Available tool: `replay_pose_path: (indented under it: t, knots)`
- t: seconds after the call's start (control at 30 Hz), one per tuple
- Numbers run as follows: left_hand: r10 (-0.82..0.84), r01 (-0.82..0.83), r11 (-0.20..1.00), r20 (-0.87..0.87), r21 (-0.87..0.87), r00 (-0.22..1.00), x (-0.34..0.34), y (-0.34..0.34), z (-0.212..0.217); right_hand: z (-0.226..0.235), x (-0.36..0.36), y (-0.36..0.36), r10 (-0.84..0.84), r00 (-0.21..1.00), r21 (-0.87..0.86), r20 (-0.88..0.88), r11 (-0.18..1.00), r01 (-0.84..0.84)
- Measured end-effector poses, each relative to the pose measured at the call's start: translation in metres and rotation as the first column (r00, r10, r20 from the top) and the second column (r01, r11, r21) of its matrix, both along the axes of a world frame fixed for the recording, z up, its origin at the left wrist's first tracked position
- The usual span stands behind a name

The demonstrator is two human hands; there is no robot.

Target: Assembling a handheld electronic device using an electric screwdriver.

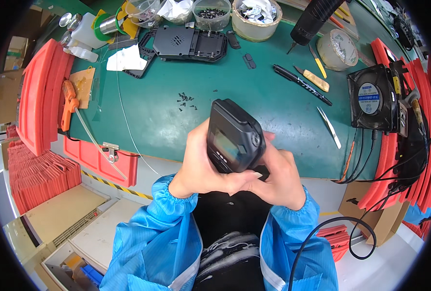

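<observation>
Upright over the front edge of the bench, a black handheld electronic device (244,127) with a small screen is held between both hands. My left hand (194,167) wraps its left side and lower end, thumb across the bottom. My right hand (282,175) grips its right side, the thumb meeting the left thumb; some right fingers are hidden behind the device. Beyond it, several small black screws (186,101) lie loose on the green mat. Farther back rests a black device housing (189,43), with two small dark pads (249,60) to its right.
An electric screwdriver (313,23) hangs bit-down at the back right. Around it are a marker (303,85), a craft knife (315,80), tweezers (329,127), a tape roll (338,50) and a cooling fan (370,97). An orange glue gun (70,104) stands left; tubs of screws (211,13) sit behind.
</observation>
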State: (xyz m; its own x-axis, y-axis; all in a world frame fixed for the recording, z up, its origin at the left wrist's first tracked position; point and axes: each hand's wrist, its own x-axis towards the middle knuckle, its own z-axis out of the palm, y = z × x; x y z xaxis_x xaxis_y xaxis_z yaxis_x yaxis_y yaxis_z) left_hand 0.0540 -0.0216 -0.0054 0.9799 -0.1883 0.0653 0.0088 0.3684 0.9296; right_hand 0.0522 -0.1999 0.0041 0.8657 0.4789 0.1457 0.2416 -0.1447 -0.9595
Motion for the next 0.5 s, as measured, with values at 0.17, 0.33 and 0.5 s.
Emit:
replay_pose_path:
  t: [0.17,0.33,0.5]
  knots:
    - [0.039,-0.041,0.999,-0.057,-0.033,0.998,0.0,0.0,0.007,0.002,0.003,-0.003,-0.024,0.986,0.065,-0.166,0.997,0.035]
    - [-0.002,0.007,0.997,0.068,-0.08,0.998,0.003,0.004,-0.002,-0.006,-0.003,-0.009,-0.095,0.984,0.123,-0.154,0.986,0.115]
    - [0.141,-0.158,0.968,-0.094,-0.197,0.985,0.003,0.006,-0.002,-0.003,-0.019,-0.017,-0.073,0.978,0.184,-0.198,0.977,0.11]
